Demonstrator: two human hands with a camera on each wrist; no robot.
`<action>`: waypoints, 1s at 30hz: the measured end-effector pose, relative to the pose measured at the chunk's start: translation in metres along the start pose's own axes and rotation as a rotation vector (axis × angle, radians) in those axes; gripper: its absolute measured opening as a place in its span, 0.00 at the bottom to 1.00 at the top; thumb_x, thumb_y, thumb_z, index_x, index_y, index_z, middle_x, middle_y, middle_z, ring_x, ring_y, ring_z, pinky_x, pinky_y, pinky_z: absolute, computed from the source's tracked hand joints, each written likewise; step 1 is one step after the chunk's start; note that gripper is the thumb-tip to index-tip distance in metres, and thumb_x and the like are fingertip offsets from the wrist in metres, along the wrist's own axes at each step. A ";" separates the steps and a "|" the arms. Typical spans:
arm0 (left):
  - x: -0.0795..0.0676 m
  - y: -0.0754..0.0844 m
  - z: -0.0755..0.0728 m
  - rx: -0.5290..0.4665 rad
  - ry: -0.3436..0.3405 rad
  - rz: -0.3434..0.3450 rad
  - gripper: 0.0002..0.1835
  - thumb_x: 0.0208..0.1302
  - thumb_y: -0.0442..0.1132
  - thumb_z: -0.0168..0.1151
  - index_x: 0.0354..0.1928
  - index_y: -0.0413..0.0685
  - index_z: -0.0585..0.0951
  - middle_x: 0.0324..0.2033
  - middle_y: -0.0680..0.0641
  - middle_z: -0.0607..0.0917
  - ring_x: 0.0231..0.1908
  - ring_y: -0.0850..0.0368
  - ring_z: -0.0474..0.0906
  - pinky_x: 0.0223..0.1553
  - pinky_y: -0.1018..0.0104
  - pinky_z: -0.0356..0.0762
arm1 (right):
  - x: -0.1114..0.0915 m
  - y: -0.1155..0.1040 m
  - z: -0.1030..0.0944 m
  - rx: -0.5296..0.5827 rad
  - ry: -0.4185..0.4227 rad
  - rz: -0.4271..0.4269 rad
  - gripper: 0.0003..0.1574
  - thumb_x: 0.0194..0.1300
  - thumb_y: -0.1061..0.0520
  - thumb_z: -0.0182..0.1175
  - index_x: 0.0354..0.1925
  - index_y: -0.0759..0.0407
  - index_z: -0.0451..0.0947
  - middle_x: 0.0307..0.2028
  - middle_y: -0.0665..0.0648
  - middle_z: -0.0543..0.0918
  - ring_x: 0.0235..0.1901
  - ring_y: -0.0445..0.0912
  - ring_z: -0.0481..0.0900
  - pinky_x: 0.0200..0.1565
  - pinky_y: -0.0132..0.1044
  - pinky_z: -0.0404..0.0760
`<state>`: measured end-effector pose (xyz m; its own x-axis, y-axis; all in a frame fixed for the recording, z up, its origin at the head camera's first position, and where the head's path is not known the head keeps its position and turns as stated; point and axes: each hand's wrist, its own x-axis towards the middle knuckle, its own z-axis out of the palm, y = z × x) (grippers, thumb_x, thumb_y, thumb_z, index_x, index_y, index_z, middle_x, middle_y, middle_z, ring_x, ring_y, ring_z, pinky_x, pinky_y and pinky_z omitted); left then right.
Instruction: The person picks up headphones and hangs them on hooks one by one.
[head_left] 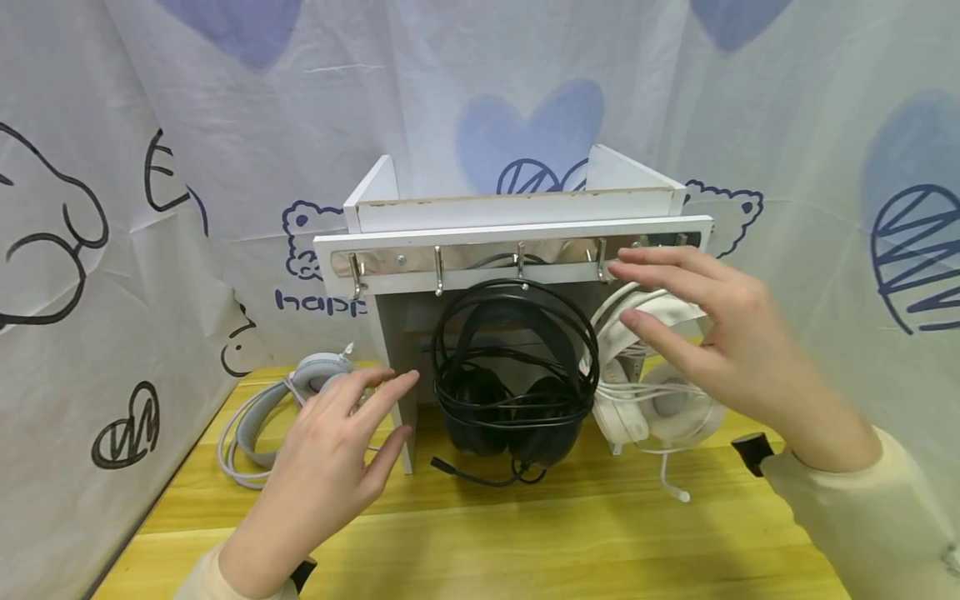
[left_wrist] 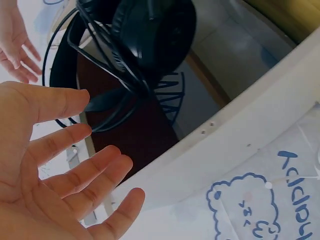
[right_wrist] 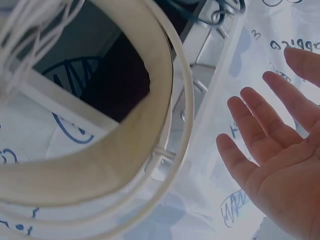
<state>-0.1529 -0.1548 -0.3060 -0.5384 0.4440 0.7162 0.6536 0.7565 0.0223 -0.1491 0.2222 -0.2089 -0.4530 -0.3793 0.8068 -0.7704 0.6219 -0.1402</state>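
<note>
A black headset [head_left: 480, 408] with its cable looped round it hangs from the middle hook of a white rack [head_left: 517, 208]; its microphone boom points left. On the right end hangs a white headset [head_left: 618, 408], its headband [right_wrist: 150, 75] large in the right wrist view. My right hand [head_left: 720, 325] is spread beside the hook rail, overlapping the white headset's upper right, holding nothing. My left hand [head_left: 330, 450], fingers apart and holding nothing, is in front of the rack's left panel. Partly behind it, a grey headset [head_left: 258, 421] lies on the table.
Metal hooks [head_left: 438, 271] line the rail, with bare ones to the left of the black headset. The yellow wooden table [head_left: 525, 542] stretches in front of the rack. A white curtain [head_left: 495, 58] with blue hearts and drawings surrounds the back and sides.
</note>
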 end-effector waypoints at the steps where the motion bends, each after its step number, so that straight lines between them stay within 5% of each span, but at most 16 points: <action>1: -0.001 -0.002 0.001 0.002 -0.006 -0.001 0.33 0.60 0.37 0.79 0.68 0.55 0.82 0.57 0.44 0.86 0.56 0.43 0.85 0.46 0.43 0.86 | 0.002 0.001 -0.002 -0.009 0.000 0.007 0.35 0.60 0.69 0.74 0.66 0.55 0.85 0.64 0.57 0.86 0.67 0.41 0.80 0.69 0.21 0.71; 9: -0.011 -0.013 0.003 0.021 -0.043 -0.031 0.32 0.59 0.38 0.80 0.67 0.52 0.82 0.56 0.44 0.86 0.54 0.45 0.85 0.44 0.45 0.87 | 0.017 0.008 -0.015 -0.070 0.012 0.051 0.33 0.61 0.68 0.74 0.65 0.57 0.85 0.65 0.60 0.85 0.68 0.58 0.80 0.71 0.20 0.65; 14: -0.017 -0.021 0.006 0.035 -0.044 -0.042 0.33 0.57 0.37 0.81 0.67 0.52 0.83 0.55 0.46 0.86 0.53 0.46 0.86 0.39 0.48 0.85 | 0.025 0.010 -0.018 -0.100 0.011 0.089 0.33 0.62 0.67 0.75 0.65 0.56 0.85 0.66 0.60 0.83 0.68 0.60 0.79 0.65 0.19 0.66; 19: -0.024 -0.032 0.011 0.042 -0.031 -0.037 0.33 0.55 0.36 0.82 0.65 0.50 0.84 0.54 0.46 0.86 0.50 0.45 0.87 0.40 0.48 0.86 | 0.032 0.010 -0.018 -0.128 -0.007 0.108 0.33 0.64 0.63 0.75 0.67 0.53 0.83 0.67 0.60 0.82 0.64 0.60 0.80 0.48 0.28 0.69; 25: -0.033 -0.048 0.017 0.058 -0.040 -0.057 0.33 0.54 0.36 0.83 0.64 0.50 0.84 0.51 0.46 0.87 0.44 0.48 0.88 0.40 0.49 0.87 | 0.037 0.009 -0.019 -0.164 -0.030 0.119 0.32 0.66 0.61 0.74 0.68 0.52 0.82 0.68 0.61 0.80 0.62 0.62 0.82 0.49 0.39 0.74; 30: -0.040 -0.058 0.021 0.065 -0.056 -0.086 0.33 0.53 0.36 0.83 0.64 0.50 0.85 0.49 0.46 0.88 0.39 0.51 0.85 0.38 0.48 0.86 | 0.041 0.009 -0.018 -0.207 -0.062 0.121 0.32 0.69 0.58 0.73 0.70 0.50 0.81 0.70 0.61 0.78 0.40 0.50 0.86 0.37 0.26 0.77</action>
<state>-0.1805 -0.2066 -0.3506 -0.6208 0.4010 0.6737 0.5690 0.8216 0.0352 -0.1662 0.2245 -0.1661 -0.5677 -0.3308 0.7538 -0.6033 0.7902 -0.1076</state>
